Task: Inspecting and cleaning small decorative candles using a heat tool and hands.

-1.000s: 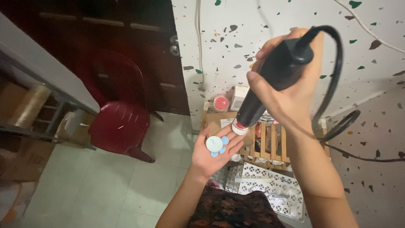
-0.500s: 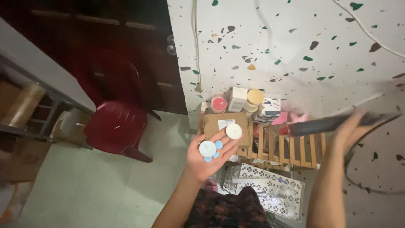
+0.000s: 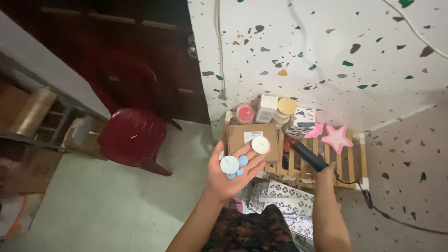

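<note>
- The left hand is held palm up with fingers spread, not closed on anything; a light blue disc lies flat on the palm with a few smaller blue pieces just beside it.
- The right hand is wrapped around a black tool with a cord; the tool lies low over the wooden slatted rack, tip pointing far-left.
- A white tealight sits on a brown cardboard box, just past the left fingertips.
- Farther off, against the speckled wall, stand a red candle jar, a white box and a stack of round tins.
- Two pink star shapes lie on the right part of the rack.
- White cut-out patterned sheets lie near, between the two forearms.
- A dark red plastic chair stands to the left on the tiled floor.
</note>
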